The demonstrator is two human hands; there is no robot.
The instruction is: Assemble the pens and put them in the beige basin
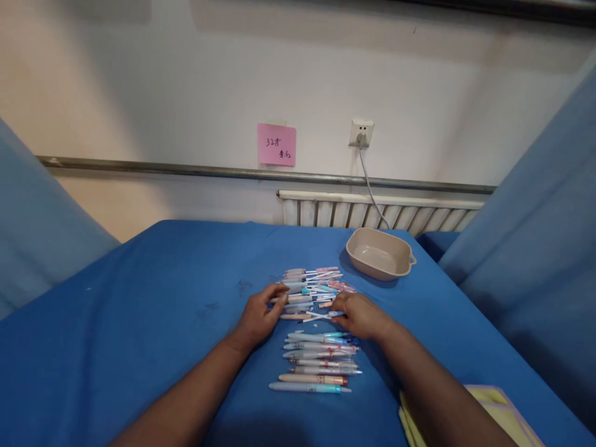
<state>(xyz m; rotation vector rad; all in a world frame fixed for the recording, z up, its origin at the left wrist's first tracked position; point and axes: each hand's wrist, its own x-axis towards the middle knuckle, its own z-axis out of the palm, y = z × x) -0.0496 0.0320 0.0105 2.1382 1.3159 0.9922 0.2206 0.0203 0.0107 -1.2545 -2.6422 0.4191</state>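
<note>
Loose pen parts lie in a jumble between my hands: pale pen barrels (294, 316), thin white refills (317, 316) and pink front pieces (342, 286). My left hand (261, 315) is at the left ends of the barrels, thumb and forefinger closed round one pale barrel. At the right side of the pile, my right hand (361, 315) has its fingertips pinched on a small pen piece, mostly covered by the fingers. Nearer to me, several whole pens (321, 355) lie side by side in a rough column, the nearest a grey-and-turquoise pen (305, 387).
An oval beige basin (379, 253) stands at the far right of the blue sheet (153, 298). A yellow cloth (500, 410) lies under my right forearm. Blue curtains (535, 248) hang on both sides. Behind are a radiator (339, 213), a plugged-in cord (369, 180) and a pink note (276, 144).
</note>
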